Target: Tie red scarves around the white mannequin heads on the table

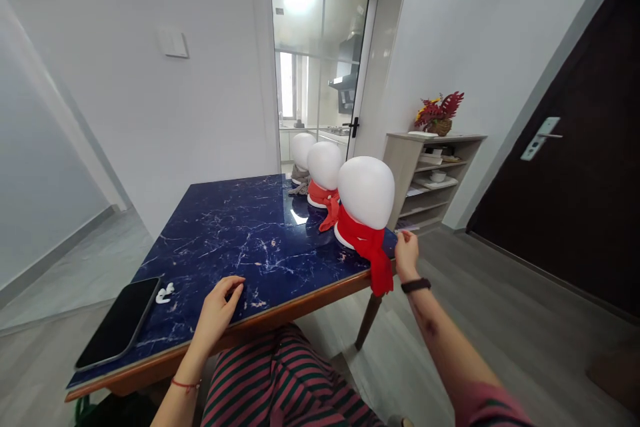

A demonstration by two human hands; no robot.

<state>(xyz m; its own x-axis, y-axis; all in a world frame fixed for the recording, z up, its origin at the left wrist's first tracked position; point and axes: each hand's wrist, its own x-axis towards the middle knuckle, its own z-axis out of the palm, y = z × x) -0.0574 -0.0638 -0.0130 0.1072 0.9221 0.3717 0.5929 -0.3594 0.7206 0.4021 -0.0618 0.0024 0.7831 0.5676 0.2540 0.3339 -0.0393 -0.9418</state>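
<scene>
My left hand (220,305) rests on the blue marbled tabletop (215,220) near its front edge. Its fingers are loosely bent, with a gap between thumb and forefinger. Over at the table's right edge is my right hand (407,255), fingers curled; what is inside them, if anything, is hidden. Just left of it stands a white head form (367,190) with a red scarf (367,243) around its base, one end hanging over the edge. Behind are a second white form (325,165) with an orange-red scarf (324,197) and a third (303,150) with a grey scarf (300,177).
A tablet-like black device (117,323) and white earbuds (165,292) lie at the table's left. To the right are a shelf unit (435,180) with a flower basket (440,115) on top and a dark door (565,167). A glass door (325,60) stands behind.
</scene>
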